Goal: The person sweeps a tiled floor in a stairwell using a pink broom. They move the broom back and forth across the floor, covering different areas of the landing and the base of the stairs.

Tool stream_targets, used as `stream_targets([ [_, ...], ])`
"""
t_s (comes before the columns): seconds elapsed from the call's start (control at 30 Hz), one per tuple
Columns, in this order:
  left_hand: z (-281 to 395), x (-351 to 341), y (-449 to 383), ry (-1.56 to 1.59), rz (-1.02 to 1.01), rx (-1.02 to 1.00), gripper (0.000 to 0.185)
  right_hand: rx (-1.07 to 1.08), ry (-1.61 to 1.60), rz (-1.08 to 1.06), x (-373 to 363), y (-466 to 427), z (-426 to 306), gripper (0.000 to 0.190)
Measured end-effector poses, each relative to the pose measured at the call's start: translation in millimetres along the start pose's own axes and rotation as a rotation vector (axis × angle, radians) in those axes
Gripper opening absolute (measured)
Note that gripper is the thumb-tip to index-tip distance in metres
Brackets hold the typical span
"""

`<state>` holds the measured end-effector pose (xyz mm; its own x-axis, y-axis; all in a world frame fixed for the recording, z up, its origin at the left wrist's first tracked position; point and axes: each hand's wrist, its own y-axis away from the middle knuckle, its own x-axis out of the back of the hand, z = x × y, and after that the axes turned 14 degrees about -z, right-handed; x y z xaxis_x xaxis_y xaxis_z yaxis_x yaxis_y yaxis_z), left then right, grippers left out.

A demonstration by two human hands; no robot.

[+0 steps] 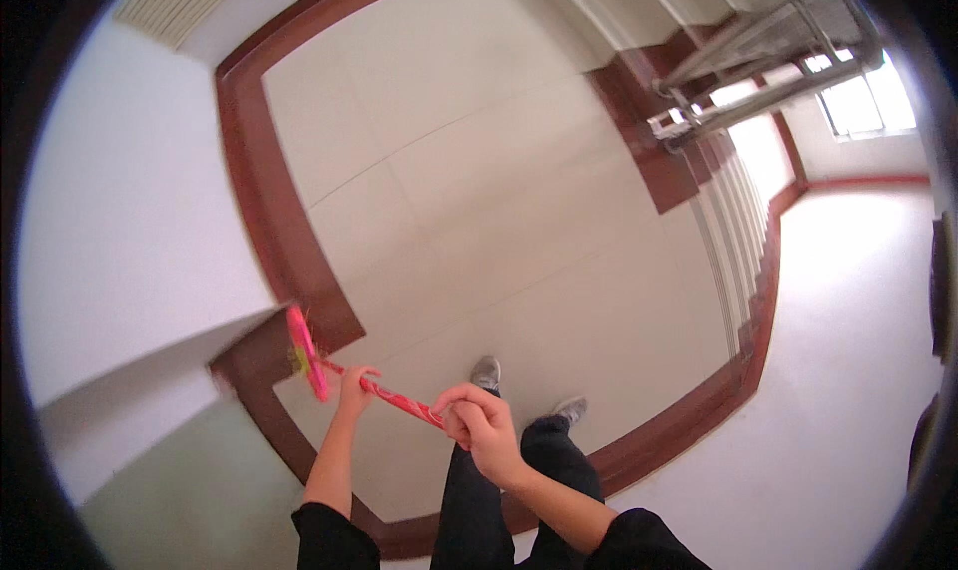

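A broom with a red patterned handle (409, 407) slants across the lower middle of the view. Its pink head (307, 354), with some yellow-green bristles, is at the left end, by the dark red floor border and a wall corner. The head looks raised, but its exact gap from the floor cannot be told. My left hand (356, 389) is wrapped around the handle close to the head. Farther up the handle, in front of my legs, my right hand (479, 429) grips it with curled fingers. The handle's upper end is hidden by that hand.
I stand on a beige tiled landing (464, 218) edged in dark red. Steps (737, 225) run along the right, and more steps (658, 1) lie at the top. Between them stands a metal railing (771, 91). White walls (135, 181) bound the left; a window (868, 102) shines at far right.
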<state>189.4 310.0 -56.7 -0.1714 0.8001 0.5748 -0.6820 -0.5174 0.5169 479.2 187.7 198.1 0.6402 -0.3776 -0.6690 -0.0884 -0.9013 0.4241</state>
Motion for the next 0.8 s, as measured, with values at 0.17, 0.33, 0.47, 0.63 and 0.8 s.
stream_targets([
  [0.17,127.0,-28.9,-83.9,0.011,-0.325,-0.049,0.021,0.225,0.005,0.363,90.0,60.7,-70.9,0.018],
  [0.33,374.2,-193.7,-196.8,0.158,-0.684,-0.348,0.018,0.723,0.307,0.654,183.0,208.3,-230.9,0.016],
  [0.47,572.4,-343.2,-180.4,0.173,-0.594,-0.657,0.009,0.720,0.626,1.044,195.2,329.9,-293.7,0.010],
  [0.63,675.0,-377.7,-155.2,0.142,-0.479,-0.697,0.008,0.704,1.554,1.089,228.3,409.7,-309.7,0.025],
  [0.8,656.2,-298.2,-143.5,-0.058,-0.492,-0.745,0.014,0.965,0.389,0.513,239.1,467.3,-326.0,0.024],
])
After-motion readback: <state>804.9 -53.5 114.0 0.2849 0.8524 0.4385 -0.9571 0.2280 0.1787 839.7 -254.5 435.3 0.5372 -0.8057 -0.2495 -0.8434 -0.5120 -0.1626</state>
